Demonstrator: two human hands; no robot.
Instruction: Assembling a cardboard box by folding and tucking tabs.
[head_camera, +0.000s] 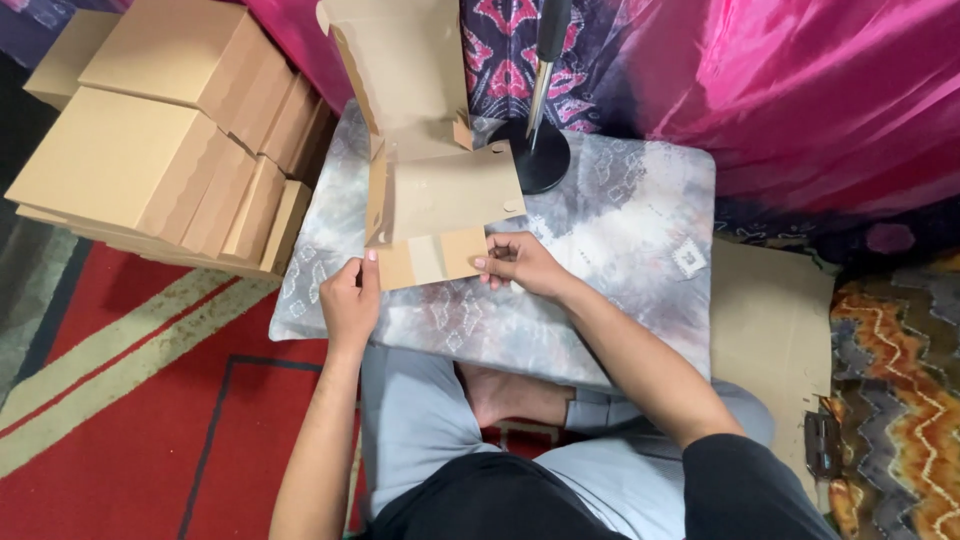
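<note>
Tan cardboard box (440, 200), grey tie-dye tabletop (620, 250), pink cloth (800, 90) — red rug (150, 400) w/ beige stripes

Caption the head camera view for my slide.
Both hands fold a cardboard box on a small table.

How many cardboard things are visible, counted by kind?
Box being folded, gripped by left hand and right hand: 1
Finished boxes, stacked at left: about 6
Flat sheet on floor: 1
Total: about 8
</note>
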